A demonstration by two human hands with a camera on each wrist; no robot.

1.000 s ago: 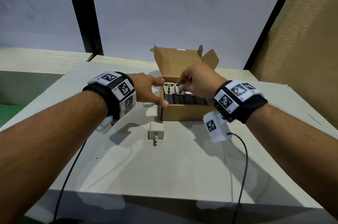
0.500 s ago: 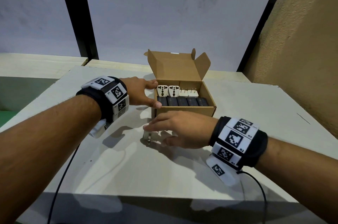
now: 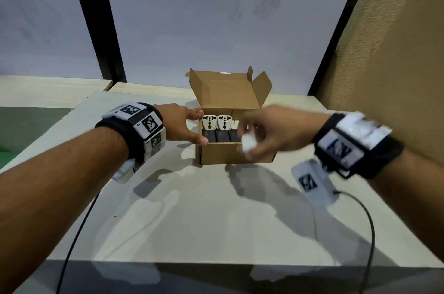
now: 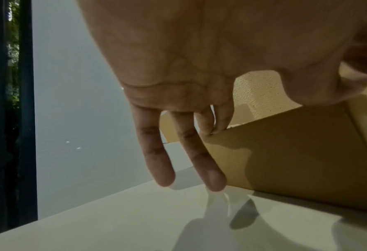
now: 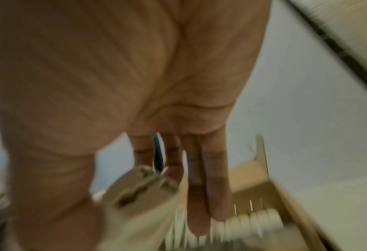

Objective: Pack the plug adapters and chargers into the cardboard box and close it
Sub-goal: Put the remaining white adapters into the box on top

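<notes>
While the cardboard box (image 3: pixel 236 153) stands open on the desk (image 3: pixel 192 217), its left wall is braced by the left hand (image 3: pixel 179 125), fingers straight. A white charger (image 3: pixel 248 145), blurred, is pinched by the right hand (image 3: pixel 276 131) above the box's front edge. Two white plug adapters (image 3: pixel 217 122) and black chargers (image 3: pixel 222 136) are held inside the box.
</notes>
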